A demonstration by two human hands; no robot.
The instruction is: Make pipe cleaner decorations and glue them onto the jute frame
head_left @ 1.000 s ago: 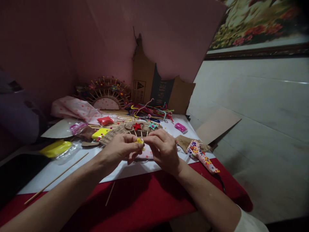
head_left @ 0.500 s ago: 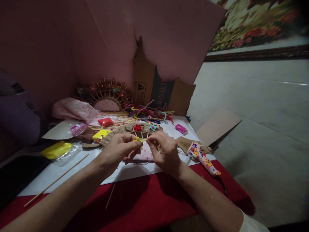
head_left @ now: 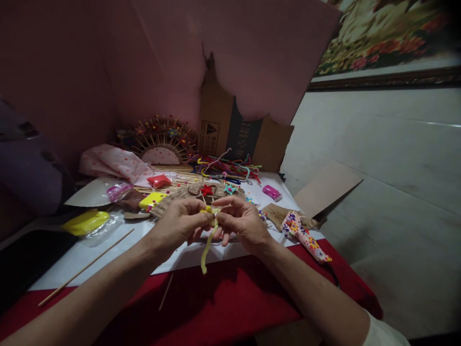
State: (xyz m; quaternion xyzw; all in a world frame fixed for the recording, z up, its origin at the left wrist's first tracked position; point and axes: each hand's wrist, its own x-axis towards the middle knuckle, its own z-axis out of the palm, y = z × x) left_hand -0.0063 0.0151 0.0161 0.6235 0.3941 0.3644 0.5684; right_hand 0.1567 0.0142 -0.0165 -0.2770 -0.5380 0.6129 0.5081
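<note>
Yellow strip [head_left: 206,251], hands [head_left: 182,221] [head_left: 248,225] partly blocking woven arch [head_left: 176,198], red star [head_left: 207,190] behind

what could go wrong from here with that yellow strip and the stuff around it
The yellow strip dangles below the left hand and right hand, so it might twist or slip.
The woven arch lies just beyond them; a knuckle could knock its red star.
The flower-patterned tool lies near the table's right side; a tug on its cord might drag it.
</note>
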